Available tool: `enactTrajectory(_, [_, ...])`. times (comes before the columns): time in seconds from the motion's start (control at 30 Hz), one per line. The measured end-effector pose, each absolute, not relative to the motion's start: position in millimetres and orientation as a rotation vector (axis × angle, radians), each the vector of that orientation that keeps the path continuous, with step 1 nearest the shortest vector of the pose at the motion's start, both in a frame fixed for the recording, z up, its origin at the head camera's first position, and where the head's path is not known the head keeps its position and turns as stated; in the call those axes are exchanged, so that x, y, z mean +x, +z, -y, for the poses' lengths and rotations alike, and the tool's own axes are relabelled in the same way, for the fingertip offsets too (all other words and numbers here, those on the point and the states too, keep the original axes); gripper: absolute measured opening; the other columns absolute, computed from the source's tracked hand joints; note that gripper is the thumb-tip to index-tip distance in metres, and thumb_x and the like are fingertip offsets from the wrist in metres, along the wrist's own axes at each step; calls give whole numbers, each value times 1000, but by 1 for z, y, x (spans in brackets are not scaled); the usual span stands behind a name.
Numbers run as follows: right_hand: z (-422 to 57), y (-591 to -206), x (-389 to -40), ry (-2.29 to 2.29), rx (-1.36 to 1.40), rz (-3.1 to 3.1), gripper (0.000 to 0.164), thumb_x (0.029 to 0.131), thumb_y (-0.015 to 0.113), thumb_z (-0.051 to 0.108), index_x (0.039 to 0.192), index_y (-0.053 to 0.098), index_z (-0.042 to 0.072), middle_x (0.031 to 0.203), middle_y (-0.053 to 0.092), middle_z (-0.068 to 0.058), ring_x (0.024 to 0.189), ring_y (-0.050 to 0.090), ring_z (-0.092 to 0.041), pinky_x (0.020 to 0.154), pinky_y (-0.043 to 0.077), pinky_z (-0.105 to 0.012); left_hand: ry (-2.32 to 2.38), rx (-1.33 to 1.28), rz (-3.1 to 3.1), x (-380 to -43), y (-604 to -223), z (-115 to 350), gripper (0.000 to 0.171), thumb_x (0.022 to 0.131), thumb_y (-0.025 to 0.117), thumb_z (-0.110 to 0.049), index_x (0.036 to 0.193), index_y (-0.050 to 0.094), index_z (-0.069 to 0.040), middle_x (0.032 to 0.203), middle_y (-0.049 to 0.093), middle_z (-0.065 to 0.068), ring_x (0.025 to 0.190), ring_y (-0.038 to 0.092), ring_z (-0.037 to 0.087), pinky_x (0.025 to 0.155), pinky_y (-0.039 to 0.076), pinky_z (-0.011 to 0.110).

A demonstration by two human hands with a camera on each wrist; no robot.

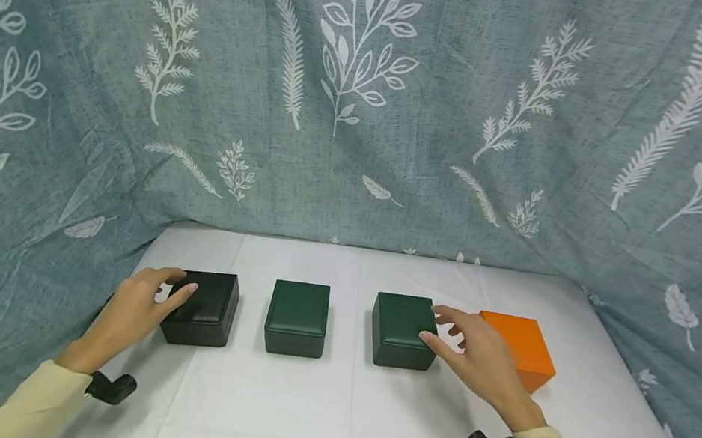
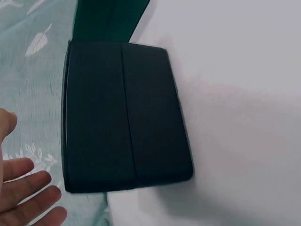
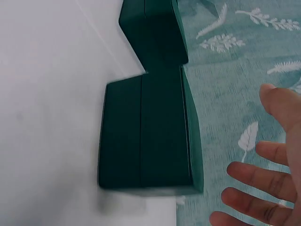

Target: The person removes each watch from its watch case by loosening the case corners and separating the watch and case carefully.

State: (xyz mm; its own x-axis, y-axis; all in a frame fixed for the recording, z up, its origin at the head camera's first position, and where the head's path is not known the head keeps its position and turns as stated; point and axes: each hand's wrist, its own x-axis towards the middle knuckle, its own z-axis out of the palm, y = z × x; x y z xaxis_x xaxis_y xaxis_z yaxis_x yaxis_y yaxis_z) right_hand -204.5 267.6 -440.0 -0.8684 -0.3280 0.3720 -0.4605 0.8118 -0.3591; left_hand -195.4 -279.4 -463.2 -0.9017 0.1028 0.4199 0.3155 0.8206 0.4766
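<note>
My left hand [image 1: 136, 306] hovers at the left side of a closed black box [image 1: 208, 307], thumb and fingers spread over its near left corner. In the left wrist view, the hand's fingers [image 2: 33, 190] stand apart from the box [image 2: 122, 117], with a gap between. Over on the right, my right hand [image 1: 482, 354] reaches toward the right edge of a closed dark green box [image 1: 399, 325], thumb and fingers parted. The right wrist view shows that box [image 3: 146, 136] with the fingers [image 3: 261, 181] clear of it. Neither hand holds anything.
Between the two hands stands a second dark green box [image 1: 298, 317]. An orange box [image 1: 513, 338] sits at the right end of the row, partly behind my right hand. A white cloth [image 1: 268, 407] covers the table; a leaf-patterned blue-green curtain [image 1: 416, 145] hangs behind.
</note>
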Motion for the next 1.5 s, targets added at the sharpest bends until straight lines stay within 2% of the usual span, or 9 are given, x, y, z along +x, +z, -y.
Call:
enactTrajectory(0.2, [-247, -444, -206, 705, 662, 2703, 54, 93, 75, 49, 136, 67, 18, 116, 70, -1, 89, 64, -17, 70, 53, -33, -891, -260, 2609, -202, -470, 294, 45, 102, 66, -37, 127, 68, -1, 114, 70, 19, 97, 68, 34, 79, 54, 51])
enactTrajectory(0.47, [-220, -448, -207, 810, 750, 2684, 56, 94, 70, 55, 135, 68, 17, 118, 70, 4, 92, 63, -14, 75, 56, -37, -982, -235, 2644, -205, -475, 309, 48, 101, 67, -40, 135, 64, -6, 124, 69, 11, 100, 65, 25, 77, 52, 29])
enactTrajectory(0.77, [-189, -449, -206, 823, 831, 2652, 49, 94, 72, 51, 133, 69, 22, 111, 69, 4, 88, 62, -13, 72, 52, -29, -1137, -273, 2824, -205, -478, 327, 66, 100, 66, -47, 153, 45, -12, 142, 56, 14, 116, 59, 30, 84, 49, 33])
enactTrajectory(1.03, [-165, -450, -206, 845, 907, 2648, 48, 96, 68, 55, 132, 69, 24, 102, 65, 13, 83, 60, -8, 68, 49, -25, -1327, -398, 2843, -207, -484, 335, 79, 96, 75, -36, 160, 34, -15, 149, 47, 16, 121, 54, 32, 86, 50, 30])
enactTrajectory(1.17, [-154, -451, -206, 868, 959, 2650, 48, 96, 68, 54, 134, 67, 24, 107, 69, 11, 85, 60, -6, 68, 50, -25, -1428, -432, 2841, -208, -486, 337, 86, 94, 79, -30, 162, 29, -15, 152, 44, 17, 123, 51, 34, 86, 52, 31])
enactTrajectory(1.3, [-142, -453, -207, 919, 1022, 2648, 51, 97, 67, 53, 136, 66, 19, 113, 71, 3, 88, 64, -11, 69, 50, -27, -1466, -450, 2842, -211, -488, 339, 94, 89, 83, -26, 163, 26, -13, 153, 42, 18, 123, 50, 35, 87, 52, 34])
enactTrajectory(1.5, [-123, -455, -206, 967, 1105, 2651, 54, 98, 67, 52, 137, 66, 15, 112, 71, 5, 88, 66, -14, 67, 50, -26, -1543, -471, 2871, -213, -492, 341, 103, 85, 87, -24, 165, 23, -16, 156, 37, 19, 125, 47, 37, 83, 53, 35])
